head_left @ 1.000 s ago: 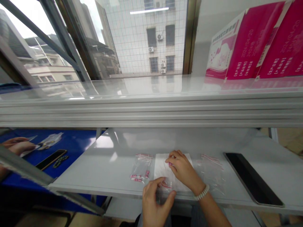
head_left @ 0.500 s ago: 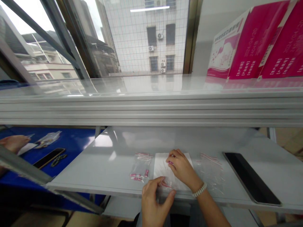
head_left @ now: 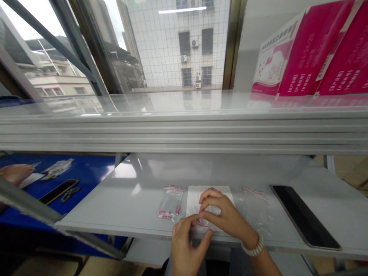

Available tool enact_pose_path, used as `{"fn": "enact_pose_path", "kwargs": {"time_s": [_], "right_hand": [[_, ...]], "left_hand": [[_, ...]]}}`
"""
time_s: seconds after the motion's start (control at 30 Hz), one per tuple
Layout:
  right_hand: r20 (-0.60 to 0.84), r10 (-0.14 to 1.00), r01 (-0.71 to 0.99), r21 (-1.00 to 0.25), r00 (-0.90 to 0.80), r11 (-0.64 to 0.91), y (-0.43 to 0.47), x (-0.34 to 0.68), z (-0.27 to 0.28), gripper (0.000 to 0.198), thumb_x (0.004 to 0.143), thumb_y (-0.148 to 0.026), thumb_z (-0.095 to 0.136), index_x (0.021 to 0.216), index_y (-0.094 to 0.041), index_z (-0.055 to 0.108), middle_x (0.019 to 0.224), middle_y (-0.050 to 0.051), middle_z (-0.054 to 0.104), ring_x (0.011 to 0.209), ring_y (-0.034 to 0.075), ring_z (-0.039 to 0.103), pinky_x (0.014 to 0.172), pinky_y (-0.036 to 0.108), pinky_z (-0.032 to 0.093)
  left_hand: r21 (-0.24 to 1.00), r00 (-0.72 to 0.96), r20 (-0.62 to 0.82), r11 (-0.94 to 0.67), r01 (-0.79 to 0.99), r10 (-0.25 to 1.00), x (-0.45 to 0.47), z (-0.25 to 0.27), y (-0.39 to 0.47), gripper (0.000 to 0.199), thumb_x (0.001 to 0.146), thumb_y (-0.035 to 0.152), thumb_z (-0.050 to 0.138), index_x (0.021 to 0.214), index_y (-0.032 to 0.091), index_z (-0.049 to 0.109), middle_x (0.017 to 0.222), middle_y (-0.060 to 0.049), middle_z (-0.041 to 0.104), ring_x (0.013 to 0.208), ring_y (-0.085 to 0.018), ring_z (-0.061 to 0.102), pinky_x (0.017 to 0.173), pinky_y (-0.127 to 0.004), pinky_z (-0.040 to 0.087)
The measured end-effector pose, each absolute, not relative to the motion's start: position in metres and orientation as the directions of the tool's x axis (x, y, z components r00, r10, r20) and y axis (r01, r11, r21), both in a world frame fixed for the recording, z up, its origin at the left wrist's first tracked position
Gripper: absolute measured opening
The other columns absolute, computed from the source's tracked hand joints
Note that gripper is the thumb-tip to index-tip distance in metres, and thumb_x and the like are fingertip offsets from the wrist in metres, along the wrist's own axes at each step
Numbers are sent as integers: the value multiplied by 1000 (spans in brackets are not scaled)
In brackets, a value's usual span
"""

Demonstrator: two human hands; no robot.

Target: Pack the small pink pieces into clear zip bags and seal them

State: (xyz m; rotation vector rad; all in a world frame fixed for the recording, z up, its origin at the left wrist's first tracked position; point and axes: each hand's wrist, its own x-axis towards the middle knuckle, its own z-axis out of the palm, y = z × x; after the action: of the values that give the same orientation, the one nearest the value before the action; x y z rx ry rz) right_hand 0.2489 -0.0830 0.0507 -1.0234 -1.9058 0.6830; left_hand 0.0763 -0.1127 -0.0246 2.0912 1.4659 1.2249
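Head view: both hands meet at the near edge of a pale grey table [head_left: 129, 199], over a white sheet [head_left: 193, 198] that lies flat on it. The left hand [head_left: 186, 245] comes up from below the table edge, its thumb and forefinger pinched on the lower end of a small clear zip bag [head_left: 201, 226] with a red seal line; the remaining fingers curl loosely beneath. The right hand [head_left: 227, 216], with a pale beaded bracelet [head_left: 254, 247] at the wrist, lies on the sheet with fingers bent, their tips closed on the top of the same bag, so the bag is held between the two hands just above the sheet's near part. Whether anything small sits inside the bag cannot be made out. Just left of the sheet lies a second clear bag [head_left: 170, 202] holding several small pink pieces at its lower end, apart from both hands. To the right of the sheet lies a loose pile of empty clear bags [head_left: 255, 209] with red seal strips, and further right a dark flat tablet-like slab [head_left: 304, 216] rests at an angle. A white shelf [head_left: 184, 130] spans the view above the table, bearing pink cartons [head_left: 310, 53] at the right. At far left, on a blue surface [head_left: 86, 172], another person's hand [head_left: 14, 173] rests near a dark phone [head_left: 59, 191].
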Motion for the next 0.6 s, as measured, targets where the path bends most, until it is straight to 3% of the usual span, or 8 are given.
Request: {"fn": "enact_pose_path", "kwargs": {"time_s": [0.1,0.23,0.37,0.6], "right_hand": [[405,879,530,-702,-253,476,-78,251,50,13,90,-13,66,79,-17,68,89,3,67,90,16,62,83,27,48],[364,922,741,-583,-130,334,-60,254,34,11,86,-6,64,85,-14,71,91,9,67,94,25,59,88,38,46],[346,933,793,-538,-100,285,-51,252,21,13,82,-6,63,85,-14,73,100,13,64,99,30,57,87,43,44],[359,927,766,-566,-105,306,-49,246,16,17,79,-1,63,74,-16,70,98,11,62,98,27,55,90,40,44]], "left_hand": [[664,108,460,-422,617,881,76,-25,-113,29,80,38,72,104,21,69,91,-6,74,83,-25,69,75,-38,56],[661,110,468,-430,616,877,76,-27,-113,30,80,38,73,105,21,69,91,-5,74,84,-25,70,77,-38,56],[661,115,466,-432,613,877,75,-28,-112,31,80,37,73,107,22,68,91,-5,74,84,-25,69,77,-38,56],[665,120,457,-428,612,882,75,-29,-112,32,82,40,72,107,20,69,92,-7,74,85,-25,69,77,-38,56]]}}
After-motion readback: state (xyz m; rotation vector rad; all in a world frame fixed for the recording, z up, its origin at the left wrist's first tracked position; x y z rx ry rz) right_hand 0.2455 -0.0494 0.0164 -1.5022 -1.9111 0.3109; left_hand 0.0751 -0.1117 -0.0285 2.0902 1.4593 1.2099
